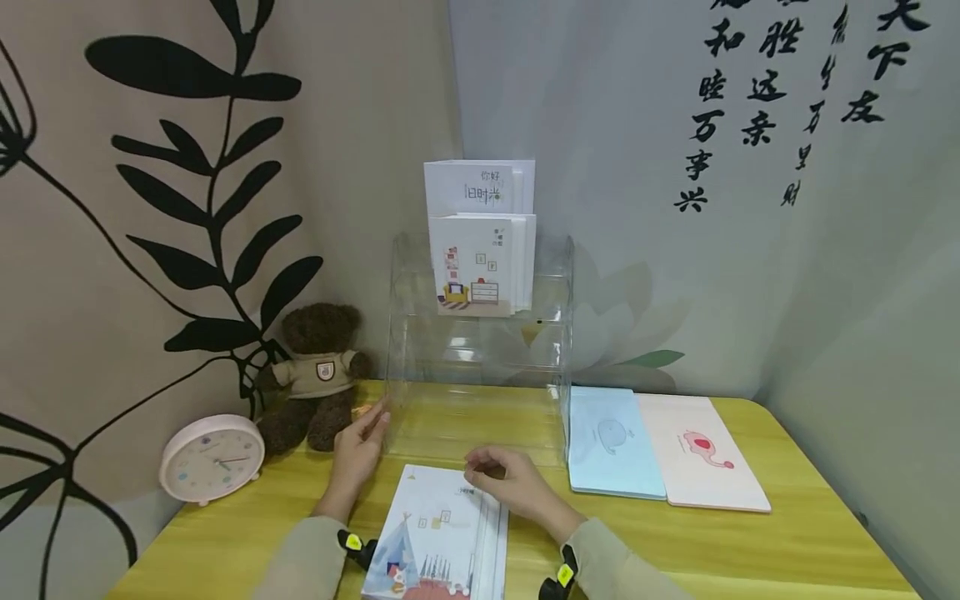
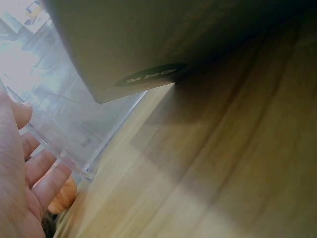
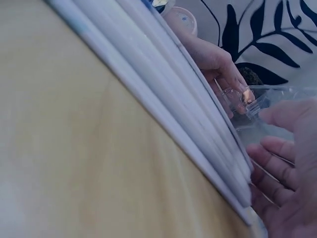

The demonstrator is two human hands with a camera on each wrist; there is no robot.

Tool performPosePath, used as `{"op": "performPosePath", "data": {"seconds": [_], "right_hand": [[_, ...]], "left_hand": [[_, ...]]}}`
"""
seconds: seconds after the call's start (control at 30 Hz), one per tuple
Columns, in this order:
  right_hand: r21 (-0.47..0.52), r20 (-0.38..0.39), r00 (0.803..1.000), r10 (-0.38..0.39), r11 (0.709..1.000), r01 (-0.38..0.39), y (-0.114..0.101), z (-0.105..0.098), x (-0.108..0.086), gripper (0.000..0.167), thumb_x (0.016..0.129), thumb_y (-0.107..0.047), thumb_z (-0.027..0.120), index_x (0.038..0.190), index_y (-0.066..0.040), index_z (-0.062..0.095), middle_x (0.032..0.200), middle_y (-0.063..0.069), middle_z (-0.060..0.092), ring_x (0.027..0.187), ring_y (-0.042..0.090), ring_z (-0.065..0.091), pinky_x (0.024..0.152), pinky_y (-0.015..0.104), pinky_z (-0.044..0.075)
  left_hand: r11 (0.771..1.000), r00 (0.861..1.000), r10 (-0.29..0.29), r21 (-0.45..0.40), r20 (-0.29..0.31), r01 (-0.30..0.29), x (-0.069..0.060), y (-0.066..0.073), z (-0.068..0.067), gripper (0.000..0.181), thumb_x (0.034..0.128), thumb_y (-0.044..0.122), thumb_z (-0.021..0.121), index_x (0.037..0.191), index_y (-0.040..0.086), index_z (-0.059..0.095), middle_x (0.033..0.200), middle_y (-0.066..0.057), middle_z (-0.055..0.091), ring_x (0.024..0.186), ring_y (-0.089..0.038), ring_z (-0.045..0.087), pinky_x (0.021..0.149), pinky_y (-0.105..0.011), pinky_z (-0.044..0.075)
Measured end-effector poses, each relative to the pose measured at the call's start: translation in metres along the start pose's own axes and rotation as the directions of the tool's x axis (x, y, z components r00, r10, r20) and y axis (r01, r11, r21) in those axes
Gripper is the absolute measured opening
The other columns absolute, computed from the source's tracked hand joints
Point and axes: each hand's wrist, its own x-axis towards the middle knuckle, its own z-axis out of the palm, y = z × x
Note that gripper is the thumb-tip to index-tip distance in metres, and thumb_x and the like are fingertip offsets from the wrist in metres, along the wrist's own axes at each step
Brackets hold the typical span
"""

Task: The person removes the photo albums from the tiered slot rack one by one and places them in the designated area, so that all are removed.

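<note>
You have a yellow wood-grained table [image 1: 798, 554] before you, its 2 o'clock corner rounded. Close in, at about 12 o'clock from you, lies a stack of white booklets [image 1: 431, 533]; farther off in that direction stands a clear tiered rack [image 1: 480, 350]. At 11 o'clock sits a brown teddy bear [image 1: 321, 375], with a round pink clock [image 1: 212, 458] just beside it at 10. Your blue notebook [image 1: 613, 446] lies flat at 1, a pink notebook [image 1: 703, 454] alongside at 2

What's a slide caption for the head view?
Left grip beside clear rack, right grip at far end of booklet stack.
</note>
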Motion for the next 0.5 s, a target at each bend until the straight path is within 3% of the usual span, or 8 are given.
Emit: {"op": "performPosePath", "data": {"seconds": [0.27,0.5], "right_hand": [[-0.017,-0.017,0.999,-0.049,0.999,0.049,-0.028,-0.012,0.0,0.03,0.1,-0.037,0.064,0.126,-0.02,0.067,0.117,-0.001,0.071,0.11,0.016,0.065,0.098,0.036,0.052],[-0.041,-0.036,0.991,-0.128,0.991,0.127,-0.058,-0.04,0.015,0.039,0.101,-0.033,0.063,0.138,-0.02,0.061,0.125,0.001,0.068,0.112,0.017,0.064,0.094,0.04,0.054]], "left_hand": [[1.0,1.0,-0.024,-0.017,-0.006,0.024,-0.008,-0.004,0.002,0.046,0.0998,0.046,0.061,0.14,0.025,0.062,0.137,-0.009,0.062,0.124,-0.031,0.06,0.1,-0.051,0.05],[1.0,1.0,0.002,-0.016,-0.025,-0.003,0.001,0.001,0.003,0.043,0.1002,0.042,0.062,0.139,0.024,0.064,0.133,-0.009,0.065,0.121,-0.031,0.062,0.1,-0.051,0.05]]}}
